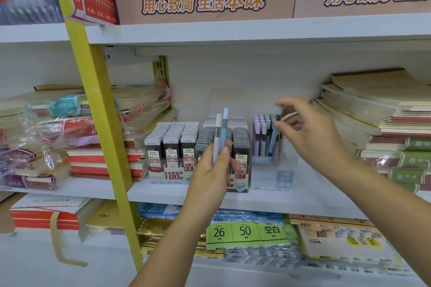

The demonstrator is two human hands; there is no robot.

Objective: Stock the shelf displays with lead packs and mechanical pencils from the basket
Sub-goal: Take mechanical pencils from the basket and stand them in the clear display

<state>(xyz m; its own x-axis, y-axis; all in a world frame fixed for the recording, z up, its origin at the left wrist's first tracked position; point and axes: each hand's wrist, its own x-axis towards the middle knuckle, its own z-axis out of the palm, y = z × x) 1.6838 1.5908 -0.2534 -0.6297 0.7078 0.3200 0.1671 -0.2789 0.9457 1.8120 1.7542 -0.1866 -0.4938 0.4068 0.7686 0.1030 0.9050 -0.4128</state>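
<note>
Hands are working well apart in front of the white metal shelf. The left hand is gripping two slim mechanical pencils upright, a white pencil and a pale blue pencil, in front of the grey display trays of lead packs standing side by side on the shelf. The right hand is pinching a blue mechanical pencil between thumb and fingertips, its lower end sitting among the pastel pencils in the clear plastic display box just right of the trays. Stacked tan notebooks are lying at the far right
</note>
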